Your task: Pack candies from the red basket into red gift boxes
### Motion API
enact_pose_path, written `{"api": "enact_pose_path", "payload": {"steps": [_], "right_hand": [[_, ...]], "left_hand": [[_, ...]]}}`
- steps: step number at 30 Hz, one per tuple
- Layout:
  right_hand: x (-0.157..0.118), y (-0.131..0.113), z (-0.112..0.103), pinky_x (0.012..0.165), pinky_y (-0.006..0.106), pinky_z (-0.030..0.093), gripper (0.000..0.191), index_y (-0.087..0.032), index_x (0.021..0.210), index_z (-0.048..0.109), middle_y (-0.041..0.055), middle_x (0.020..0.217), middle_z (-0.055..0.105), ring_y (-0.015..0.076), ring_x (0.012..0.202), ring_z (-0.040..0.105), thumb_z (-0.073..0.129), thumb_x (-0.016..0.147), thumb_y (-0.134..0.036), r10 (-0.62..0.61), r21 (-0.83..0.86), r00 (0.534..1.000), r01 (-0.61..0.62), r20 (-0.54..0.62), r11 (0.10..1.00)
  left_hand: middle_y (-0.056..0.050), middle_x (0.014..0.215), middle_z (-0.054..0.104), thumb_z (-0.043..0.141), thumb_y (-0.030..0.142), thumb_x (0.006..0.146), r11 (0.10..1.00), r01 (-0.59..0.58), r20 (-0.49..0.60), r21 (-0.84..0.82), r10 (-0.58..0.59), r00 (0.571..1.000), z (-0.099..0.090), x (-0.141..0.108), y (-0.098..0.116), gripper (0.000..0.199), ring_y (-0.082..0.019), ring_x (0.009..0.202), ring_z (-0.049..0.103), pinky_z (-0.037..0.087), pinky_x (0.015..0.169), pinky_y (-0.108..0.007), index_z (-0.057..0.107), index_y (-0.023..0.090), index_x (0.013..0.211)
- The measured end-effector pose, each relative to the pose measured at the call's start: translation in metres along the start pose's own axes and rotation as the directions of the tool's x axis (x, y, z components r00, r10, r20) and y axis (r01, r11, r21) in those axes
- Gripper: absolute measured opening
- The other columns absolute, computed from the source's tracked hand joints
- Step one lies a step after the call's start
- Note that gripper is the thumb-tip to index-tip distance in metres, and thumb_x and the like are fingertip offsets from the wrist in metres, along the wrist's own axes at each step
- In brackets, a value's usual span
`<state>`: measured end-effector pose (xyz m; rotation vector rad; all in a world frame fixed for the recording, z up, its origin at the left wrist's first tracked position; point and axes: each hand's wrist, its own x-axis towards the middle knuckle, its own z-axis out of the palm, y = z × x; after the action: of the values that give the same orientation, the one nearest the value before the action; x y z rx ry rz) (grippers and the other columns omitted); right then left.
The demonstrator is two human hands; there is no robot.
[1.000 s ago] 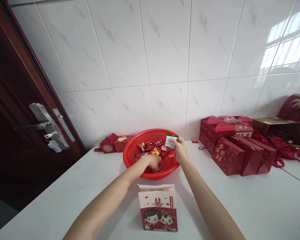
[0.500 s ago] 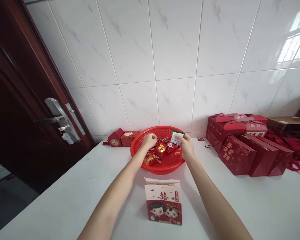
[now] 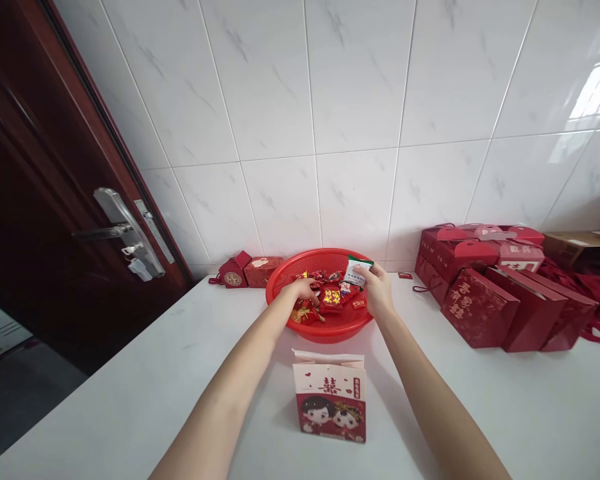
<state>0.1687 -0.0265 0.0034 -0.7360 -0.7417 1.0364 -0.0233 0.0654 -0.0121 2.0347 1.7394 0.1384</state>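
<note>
A red perforated plastic basket (image 3: 330, 330) stands against the wall with several red and gold wrapped candies (image 3: 331, 299) in it. My left hand (image 3: 303, 291) reaches into the basket from the left, its fingers apart and touching the candies. Over the basket's right side, my right hand (image 3: 377, 285) pinches a small white packet (image 3: 356, 273) with a green edge between thumb and fingers. In front of the basket, between my forearms, a red and white paper gift box (image 3: 330, 400) stands upright, printed with two cartoon faces. Its top flaps are up; its inside is hidden.
Several dark red gift boxes (image 3: 480, 310) stand at the right, with a brown carton (image 3: 580, 243) and red bags behind. Two small red boxes (image 3: 263, 272) sit left of the basket. A small red card (image 3: 405, 275) lies near the wall. At far left is a wooden door (image 3: 55, 167).
My left hand has lowered onto the candies, and its fingers have spread. The right hand still holds the white packet, now tilted slightly. The whole view has shifted a little.
</note>
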Motion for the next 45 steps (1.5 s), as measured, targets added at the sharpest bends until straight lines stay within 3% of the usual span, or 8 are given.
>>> {"api": "enact_pose_path", "payload": {"steps": [4,9,18,25,29,35,39,45], "right_hand": [[0.0,0.001,0.0,0.067,0.033,0.054,0.023,-0.02,0.074,0.069,0.0013,0.075,0.075,0.0224,0.072,0.068,0.079,0.054,-0.029,0.001,0.006,1.0,-0.001,-0.005,1.0],[0.0,0.0,0.001,0.067,0.035,0.055,0.025,-0.02,0.075,0.069,0.0009,0.074,0.074,0.0229,0.071,0.068,0.079,0.054,-0.031,0.009,0.018,1.0,-0.009,0.001,1.0],[-0.002,0.0,0.0,0.072,0.037,0.057,0.024,-0.021,0.074,0.068,0.0016,0.078,0.075,0.0242,0.078,0.07,0.079,0.056,-0.03,0.034,0.002,0.999,-0.034,0.025,0.999],[-0.003,0.0,0.0,0.071,0.037,0.057,0.027,-0.022,0.078,0.068,0.0026,0.079,0.075,0.0251,0.079,0.07,0.08,0.056,-0.034,0.035,-0.037,0.998,-0.033,0.048,0.999],[-0.003,0.0,-0.001,0.069,0.035,0.055,0.025,-0.021,0.074,0.067,0.0025,0.075,0.073,0.0233,0.075,0.068,0.078,0.058,-0.035,0.046,-0.09,0.997,-0.04,0.067,0.995],[0.002,0.005,-0.003,0.061,0.032,0.051,0.026,-0.019,0.073,0.064,0.0007,0.068,0.067,0.0182,0.062,0.061,0.072,0.061,-0.041,0.061,-0.212,0.994,-0.041,0.088,0.976],[0.003,0.012,-0.004,0.056,0.028,0.046,0.024,-0.022,0.073,0.059,-0.0023,0.067,0.064,0.0171,0.062,0.058,0.069,0.062,-0.041,0.064,-0.329,0.989,-0.015,0.136,0.944],[0.003,0.016,-0.007,0.054,0.025,0.037,0.016,-0.024,0.066,0.055,-0.0048,0.062,0.059,0.0155,0.062,0.05,0.064,0.066,-0.037,0.036,-0.478,0.984,0.052,0.174,0.877]], "left_hand": [[-0.01,0.13,0.064,0.081,0.032,0.078,0.999,-0.038,0.065,-0.002,0.038,0.997,-0.001,-0.004,0.004,0.052,-0.029,0.114,0.063,0.054,0.094,-0.044,0.062,0.021,0.125],[-0.009,0.12,0.066,0.06,0.034,0.096,0.992,-0.112,0.044,-0.058,0.115,0.992,-0.001,-0.004,0.007,0.028,-0.022,0.103,0.065,0.056,0.09,-0.043,0.064,0.016,0.117],[-0.007,0.109,0.067,0.06,0.036,0.097,0.925,-0.197,-0.175,-0.324,0.147,0.974,-0.006,-0.001,0.007,0.03,-0.019,0.091,0.067,0.058,0.078,-0.037,0.063,0.014,0.115],[-0.002,0.073,0.069,0.07,0.034,0.081,0.797,-0.358,-0.389,-0.486,0.17,0.906,-0.007,-0.006,0.013,0.018,-0.016,0.068,0.064,0.05,0.063,-0.027,0.067,0.017,0.077],[-0.004,0.074,0.073,0.071,0.039,0.071,0.729,-0.456,-0.47,-0.511,0.207,0.858,-0.009,-0.013,0.021,0.021,-0.02,0.074,0.066,0.05,0.069,-0.029,0.069,0.019,0.07],[-0.002,0.071,0.068,0.063,0.053,0.075,0.693,-0.549,-0.545,-0.467,0.263,0.796,-0.011,-0.02,0.032,0.035,-0.019,0.072,0.062,0.047,0.07,-0.029,0.061,0.019,0.065],[-0.001,0.069,0.065,0.054,0.048,0.083,0.718,-0.564,-0.53,-0.408,0.317,0.787,-0.005,-0.026,0.039,0.034,-0.019,0.073,0.06,0.045,0.071,-0.029,0.058,0.02,0.065],[0.0,0.063,0.065,0.053,0.043,0.086,0.738,-0.559,-0.377,-0.379,0.429,0.821,0.007,-0.033,0.059,0.033,-0.019,0.068,0.06,0.046,0.07,-0.029,0.066,0.019,0.067]]}}
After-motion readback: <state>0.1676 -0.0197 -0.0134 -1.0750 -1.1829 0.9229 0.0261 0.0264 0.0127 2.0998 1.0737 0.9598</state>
